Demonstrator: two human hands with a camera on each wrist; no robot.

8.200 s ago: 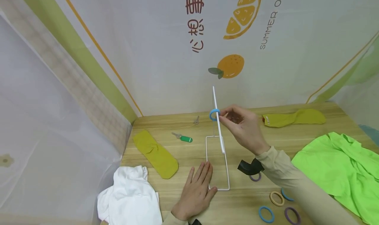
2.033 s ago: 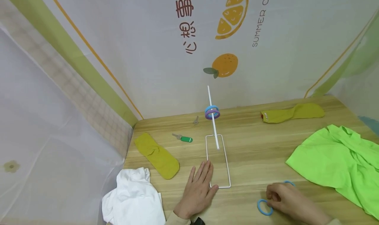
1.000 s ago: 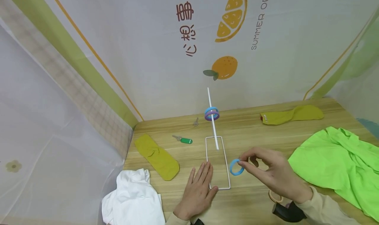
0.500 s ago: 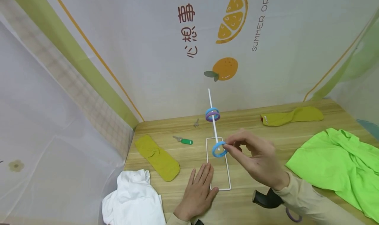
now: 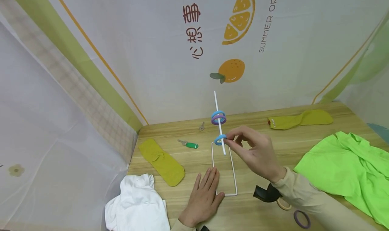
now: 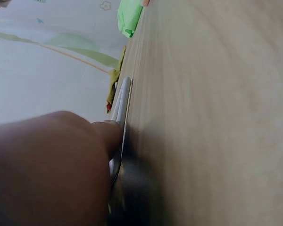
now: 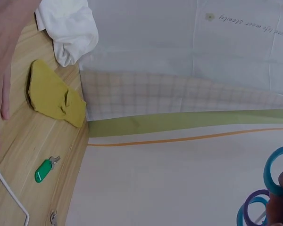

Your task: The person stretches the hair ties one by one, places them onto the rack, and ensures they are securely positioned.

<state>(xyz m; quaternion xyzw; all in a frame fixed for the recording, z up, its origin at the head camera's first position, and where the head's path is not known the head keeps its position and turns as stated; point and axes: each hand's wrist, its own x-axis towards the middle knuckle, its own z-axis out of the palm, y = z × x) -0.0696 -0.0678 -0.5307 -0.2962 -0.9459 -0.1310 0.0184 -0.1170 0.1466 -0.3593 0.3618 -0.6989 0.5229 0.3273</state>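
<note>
A white wire stand point(image 5: 234, 177) has a flat rectangular base and a slanted rod point(image 5: 217, 106). A blue ring and a purple ring point(image 5: 218, 118) hang high on the rod. My right hand point(image 5: 228, 140) pinches another blue ring point(image 5: 219, 139), which is threaded on the rod's lower part. In the right wrist view this blue ring point(image 7: 277, 170) sits at my fingertip, above the purple and blue rings point(image 7: 251, 212). My left hand point(image 5: 204, 194) lies flat on the table, fingers straight, pressing on the base's near left corner. The left wrist view shows the base wire point(image 6: 120, 101) beside a fingertip.
A beige ring point(image 5: 284, 204) and a purple ring point(image 5: 301, 219) lie at the front right. Yellow socks point(image 5: 161, 160) point(image 5: 301, 119), a white cloth point(image 5: 136, 204), a green cloth point(image 5: 349, 170), a green-tagged key point(image 5: 189, 144) and a small key point(image 5: 201, 125) lie on the wooden table point(image 5: 267, 143).
My right hand picked a blue ring off the table, carried it up to the rod's lower end and slid it along the rod. The left hand has stayed in place.
</note>
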